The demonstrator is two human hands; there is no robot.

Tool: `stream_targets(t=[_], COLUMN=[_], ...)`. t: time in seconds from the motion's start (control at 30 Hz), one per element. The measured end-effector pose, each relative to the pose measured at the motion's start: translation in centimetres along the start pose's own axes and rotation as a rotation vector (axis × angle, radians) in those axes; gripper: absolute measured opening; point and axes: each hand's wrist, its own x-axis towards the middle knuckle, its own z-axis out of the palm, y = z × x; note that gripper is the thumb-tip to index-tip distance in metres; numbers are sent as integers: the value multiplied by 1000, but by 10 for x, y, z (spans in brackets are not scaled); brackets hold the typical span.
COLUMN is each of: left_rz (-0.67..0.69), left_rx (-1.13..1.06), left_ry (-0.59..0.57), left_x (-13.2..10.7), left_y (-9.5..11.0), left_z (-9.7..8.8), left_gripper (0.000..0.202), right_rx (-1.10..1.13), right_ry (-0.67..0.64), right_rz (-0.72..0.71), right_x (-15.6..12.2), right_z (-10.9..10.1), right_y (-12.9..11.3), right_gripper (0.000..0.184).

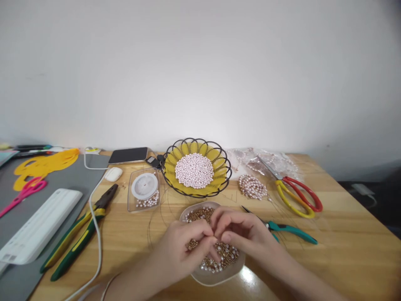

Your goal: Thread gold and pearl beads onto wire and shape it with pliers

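Both hands meet over a pale bowl (pixel 216 280) of gold and pearly beads (pixel 227 253). My left hand (pixel 191 246) is closed in a pinch of thumb and forefinger. Close against it, my right hand (pixel 242 230) also pinches, its fingers curled. Whatever sits between the fingertips is too small to make out. Thin wire (pixel 150 223) curves over the table left of the bowl. Just behind the bowl stands a yellow basket with a black looped rim (pixel 167 179), holding pale pink beads (pixel 194 170).
Teal-handled pliers (pixel 293 231), red-and-yellow scissors (pixel 297 194) and a coiled bead strand (pixel 252 187) lie right. To the left are a clear box (pixel 130 200) with a white spool (pixel 144 186), green-yellow pliers (pixel 83 230), a white cable (pixel 98 238), a phone (pixel 129 155) and a power strip (pixel 40 228).
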Motion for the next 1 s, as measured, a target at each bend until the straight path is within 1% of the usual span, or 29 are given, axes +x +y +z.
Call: stream_targets(t=[0.1,0.23,0.37,0.53,0.73,1.0], left_rz=[-19,-37,-52,-75,-57,-58], left_rx=[-10,-22,-24,-33,-28,24], left_ry=[14,0,-13,-14,-27,-18], left_x=[0,-2,-3,-3,-2,-3], left_y=[1,-1,-3,-2,-3,-5], left_z=[-1,-1,0,1,2,2], left_gripper=[21,20,20,19,19,18], right_rx=[16,30,27,2,-19,-40], right_ry=[-32,-26,-15,8,10,17], right_rz=[20,31,39,36,43,75], right_x=[2,2,1,1,1,1], right_z=[-4,-4,-1,2,4,3], right_y=[-2,0,3,0,-2,1], right_gripper=[14,8,11,16,19,22])
